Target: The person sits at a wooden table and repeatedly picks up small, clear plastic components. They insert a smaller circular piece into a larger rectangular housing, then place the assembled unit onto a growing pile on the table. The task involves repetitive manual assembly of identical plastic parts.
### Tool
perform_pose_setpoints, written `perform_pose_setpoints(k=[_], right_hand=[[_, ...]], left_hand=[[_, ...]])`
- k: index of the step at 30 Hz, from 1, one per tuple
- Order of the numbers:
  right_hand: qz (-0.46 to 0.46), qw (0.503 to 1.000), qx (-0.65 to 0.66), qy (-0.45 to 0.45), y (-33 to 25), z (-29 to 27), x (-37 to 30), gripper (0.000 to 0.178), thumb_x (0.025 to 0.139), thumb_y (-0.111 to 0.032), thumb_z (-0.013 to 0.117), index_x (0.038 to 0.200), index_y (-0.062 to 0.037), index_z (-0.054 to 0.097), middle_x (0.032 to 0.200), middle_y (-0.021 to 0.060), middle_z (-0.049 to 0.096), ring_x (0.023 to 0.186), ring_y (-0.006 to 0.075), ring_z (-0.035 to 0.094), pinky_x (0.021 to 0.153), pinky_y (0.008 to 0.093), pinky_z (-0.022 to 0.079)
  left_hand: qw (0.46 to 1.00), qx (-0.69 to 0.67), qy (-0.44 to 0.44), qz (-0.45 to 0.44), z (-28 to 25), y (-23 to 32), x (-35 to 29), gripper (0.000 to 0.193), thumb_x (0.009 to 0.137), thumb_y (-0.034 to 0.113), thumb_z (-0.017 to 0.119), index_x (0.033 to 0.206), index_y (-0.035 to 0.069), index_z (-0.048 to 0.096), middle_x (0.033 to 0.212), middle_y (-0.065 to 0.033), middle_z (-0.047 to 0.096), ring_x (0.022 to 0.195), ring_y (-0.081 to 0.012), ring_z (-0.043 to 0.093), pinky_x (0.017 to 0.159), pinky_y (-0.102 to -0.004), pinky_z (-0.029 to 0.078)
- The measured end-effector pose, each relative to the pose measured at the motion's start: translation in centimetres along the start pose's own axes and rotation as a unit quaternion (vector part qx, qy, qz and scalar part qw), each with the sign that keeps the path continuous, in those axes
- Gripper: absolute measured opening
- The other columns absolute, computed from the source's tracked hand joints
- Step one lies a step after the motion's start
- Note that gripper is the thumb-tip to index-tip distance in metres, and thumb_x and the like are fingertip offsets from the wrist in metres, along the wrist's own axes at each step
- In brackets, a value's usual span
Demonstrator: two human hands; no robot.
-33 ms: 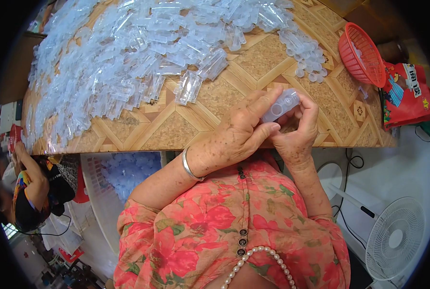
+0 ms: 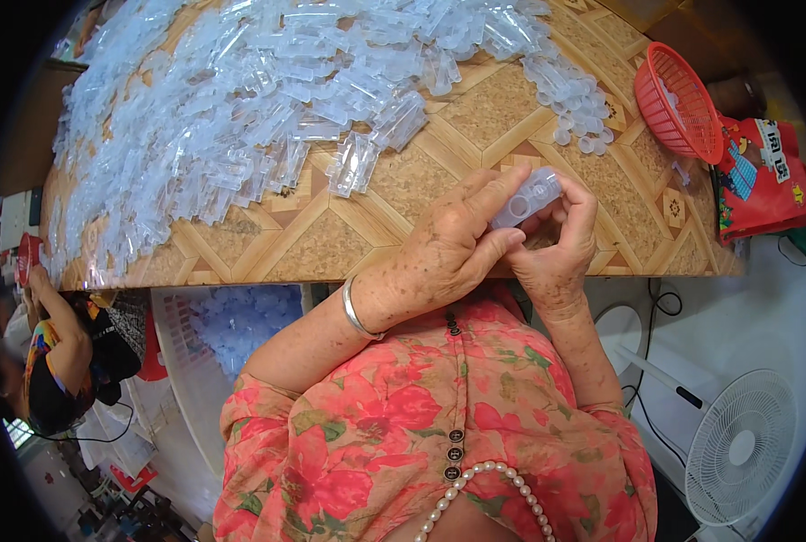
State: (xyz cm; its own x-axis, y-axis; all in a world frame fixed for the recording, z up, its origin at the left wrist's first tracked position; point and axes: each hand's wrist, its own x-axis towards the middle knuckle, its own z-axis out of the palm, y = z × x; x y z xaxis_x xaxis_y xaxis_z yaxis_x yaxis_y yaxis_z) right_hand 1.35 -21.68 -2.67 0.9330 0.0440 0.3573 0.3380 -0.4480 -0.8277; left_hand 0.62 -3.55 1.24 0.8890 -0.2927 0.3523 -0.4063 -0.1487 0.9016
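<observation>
Head view: we are seeing the left hand (image 2: 439, 244) pinching one end of a translucent plastic casing (image 2: 528, 196) between thumb and fingers, while the right hand (image 2: 557, 248) is curling its fingers around the other end. The casing is sitting between both hands, tilted up to the right, above the front part of the cork-patterned tabletop (image 2: 489, 108). Its round openings are facing up, and we are guessing that two supports are steadying so slick a part; what the right fingertips are doing underneath we cannot tell.

Beyond the hands, a heap of clear plastic casings (image 2: 285, 99) is covering the left and far tabletop — probably lying there to be within reach. A cluster of small round-ended pieces (image 2: 588, 117) is trailing off the heap's right side.

Farther right, a red lattice basket (image 2: 656, 117) is leaning toward us, holding a few pale pieces too partly hidden to name. A red printed bag (image 2: 764, 185) is lying just beside it. Below the table's front edge on the left, a white crate (image 2: 182, 361) is holding a mass of bluish translucent pieces (image 2: 249, 321) — loose, apparently, since we are seeing no order.
</observation>
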Motion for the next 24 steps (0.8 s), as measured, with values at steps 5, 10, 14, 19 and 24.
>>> perform_pose_setpoints(k=[5, 10, 14, 19, 24], right_hand=[[-0.064, 0.995, -0.058, -0.05, -1.9, -1.7, 1.5, 0.08, 0.071, -0.026, 0.094, 0.137, -0.006, 0.054, 0.107, 0.0089, 0.069, 0.098, 0.0239, 0.065, 0.089, 0.04, 0.052], [-0.154, 0.973, -0.119, -0.125, -1.3, -2.9, 2.9, 0.051, 0.075, -0.017, 0.088, 0.12, -0.0048, 0.067, 0.117, 0.0119, 0.069, 0.111, 0.0335, 0.062, 0.101, 0.0451, 0.045], [-0.145, 0.972, -0.126, -0.137, -1.0, -2.9, 3.0, 0.041, 0.077, -0.016, 0.086, 0.113, -0.005, 0.07, 0.115, 0.0114, 0.069, 0.11, 0.0343, 0.063, 0.1, 0.0453, 0.046], [-0.101, 0.978, -0.094, -0.159, -1.5, -2.5, 3.5, 0.039, 0.077, -0.015, 0.086, 0.11, -0.0042, 0.069, 0.106, 0.0108, 0.067, 0.1, 0.0329, 0.064, 0.091, 0.044, 0.049], [-0.071, 0.98, -0.101, -0.156, -1.7, -2.2, 3.0, 0.036, 0.077, -0.016, 0.085, 0.107, -0.0042, 0.069, 0.101, 0.0104, 0.065, 0.096, 0.0331, 0.064, 0.083, 0.0438, 0.049]], left_hand=[[0.998, 0.004, -0.012, -0.061, -1.0, 0.3, 0.3, 0.049, 0.097, 0.003, 0.065, 0.145, 0.003, 0.057, 0.112, -0.0167, 0.069, 0.103, -0.032, 0.067, 0.092, -0.0391, 0.052], [0.989, 0.148, -0.024, 0.016, -1.8, -1.4, 0.3, 0.042, 0.09, 0.002, 0.071, 0.132, 0.003, 0.064, 0.108, -0.0168, 0.069, 0.095, -0.0364, 0.066, 0.086, -0.0427, 0.052], [0.987, 0.161, -0.011, -0.001, -2.2, -1.5, 0.3, 0.04, 0.085, 0.003, 0.076, 0.124, 0.003, 0.069, 0.108, -0.0168, 0.069, 0.095, -0.0363, 0.066, 0.084, -0.0433, 0.052], [0.978, 0.205, 0.018, 0.016, -2.0, -1.8, 0.3, 0.035, 0.083, 0.006, 0.078, 0.117, 0.002, 0.071, 0.107, -0.0162, 0.068, 0.093, -0.0368, 0.066, 0.082, -0.0427, 0.053], [0.972, 0.226, 0.03, 0.048, -1.8, -2.0, 0.6, 0.035, 0.082, 0.004, 0.078, 0.116, 0.002, 0.072, 0.105, -0.0157, 0.068, 0.091, -0.0365, 0.065, 0.08, -0.0431, 0.053]])
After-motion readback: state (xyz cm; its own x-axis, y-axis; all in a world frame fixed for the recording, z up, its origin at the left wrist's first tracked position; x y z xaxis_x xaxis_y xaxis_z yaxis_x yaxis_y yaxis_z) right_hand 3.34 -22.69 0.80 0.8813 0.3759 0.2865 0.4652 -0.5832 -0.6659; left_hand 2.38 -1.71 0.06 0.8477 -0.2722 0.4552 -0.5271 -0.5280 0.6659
